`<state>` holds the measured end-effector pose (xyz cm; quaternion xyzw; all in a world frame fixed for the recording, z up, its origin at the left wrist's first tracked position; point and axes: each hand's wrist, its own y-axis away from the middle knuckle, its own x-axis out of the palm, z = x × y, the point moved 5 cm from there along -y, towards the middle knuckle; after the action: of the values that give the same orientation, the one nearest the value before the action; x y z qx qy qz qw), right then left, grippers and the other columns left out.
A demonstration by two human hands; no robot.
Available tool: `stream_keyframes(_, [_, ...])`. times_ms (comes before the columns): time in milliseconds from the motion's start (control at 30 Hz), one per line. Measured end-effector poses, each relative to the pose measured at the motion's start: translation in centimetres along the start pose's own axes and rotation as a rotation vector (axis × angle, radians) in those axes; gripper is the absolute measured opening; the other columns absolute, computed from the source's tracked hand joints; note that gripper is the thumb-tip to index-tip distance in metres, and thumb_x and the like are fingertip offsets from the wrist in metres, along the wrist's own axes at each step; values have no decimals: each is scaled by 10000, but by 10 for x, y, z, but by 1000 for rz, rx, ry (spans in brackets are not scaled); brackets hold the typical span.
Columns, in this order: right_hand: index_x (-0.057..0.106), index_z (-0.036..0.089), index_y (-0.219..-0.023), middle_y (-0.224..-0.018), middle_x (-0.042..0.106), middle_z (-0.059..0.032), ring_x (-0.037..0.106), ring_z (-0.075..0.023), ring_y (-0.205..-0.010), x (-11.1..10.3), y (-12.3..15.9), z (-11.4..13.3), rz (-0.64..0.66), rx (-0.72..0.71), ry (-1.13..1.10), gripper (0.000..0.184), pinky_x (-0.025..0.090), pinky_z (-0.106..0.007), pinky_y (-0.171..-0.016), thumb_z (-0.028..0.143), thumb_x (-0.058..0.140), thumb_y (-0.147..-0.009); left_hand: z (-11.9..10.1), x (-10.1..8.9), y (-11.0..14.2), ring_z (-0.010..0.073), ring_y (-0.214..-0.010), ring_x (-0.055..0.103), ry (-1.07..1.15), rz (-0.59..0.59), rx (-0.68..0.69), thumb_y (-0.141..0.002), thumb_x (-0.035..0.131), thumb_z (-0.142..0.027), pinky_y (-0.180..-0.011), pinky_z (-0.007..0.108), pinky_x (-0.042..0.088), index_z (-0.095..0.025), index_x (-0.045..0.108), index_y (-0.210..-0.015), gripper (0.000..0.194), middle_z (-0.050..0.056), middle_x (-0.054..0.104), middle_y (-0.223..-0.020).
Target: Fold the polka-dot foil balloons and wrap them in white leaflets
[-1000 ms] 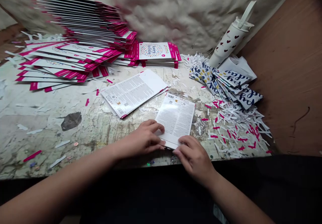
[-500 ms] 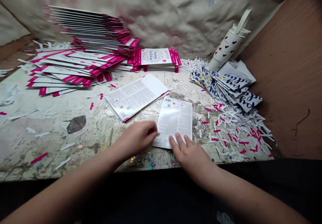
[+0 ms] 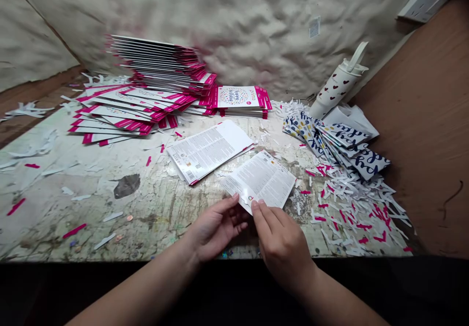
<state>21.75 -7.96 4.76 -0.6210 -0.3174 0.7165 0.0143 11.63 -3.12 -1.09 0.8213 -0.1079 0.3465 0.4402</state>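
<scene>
A white printed card [image 3: 262, 177], with columns of small grey text and a barcode at its far corner, is held at a slant near the table's front edge. My right hand [image 3: 282, 240] grips its near corner, fingers on top and thumb hidden below. At the card's left near edge, my left hand [image 3: 222, 226] has its thumb against the rim and its fingers curled underneath, partly hidden. Just beyond lies a small pile of similar printed cards [image 3: 212, 150], text side up.
Stacked pink-and-white packs [image 3: 161, 67] stand at back left, beside a lower pack pile [image 3: 242, 97]. At right are a heart-patterned tumbler [image 3: 335, 89], folded blue-lettered packets [image 3: 344, 142] and white and pink paper scraps [image 3: 351, 213]. A brown panel [image 3: 432, 135] bounds the right side.
The card has turned and its near edge has come up off the table. My right hand went from lying flat on it to gripping its corner; my left hand turned palm-up under the edge.
</scene>
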Motion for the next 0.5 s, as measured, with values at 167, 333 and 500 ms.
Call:
stream_keyframes(167, [570, 77, -1123, -999, 659, -182, 611, -247, -885, -3, 1, -6, 15, 30, -139, 321, 539, -388, -727, 67, 412, -844, -2, 0, 4, 109, -694, 614, -93, 28, 97, -775, 631, -219, -661, 243, 517, -141, 617, -801, 83, 16, 656, -788])
stream_keyframes(333, [453, 173, -1239, -1004, 624, -90, 596, -168, -782, 1, -7, -34, 53, 385, -609, 493, 539, -293, -685, 318, 595, -790, -13, 3, 5, 153, -715, 619, -361, 54, 237, -724, 676, -331, -709, 271, 502, -111, 649, -739, 222, 41, 661, -704])
stream_keyframes(500, [623, 205, -984, -839, 632, -43, 590, -144, -784, 7, -27, -25, -38, 291, -793, 193, 500, -273, -730, 176, 512, -829, -12, 7, 8, 138, -643, 592, -454, 98, 276, -699, 684, -387, -658, 244, 481, -103, 651, -661, 289, 45, 646, -649])
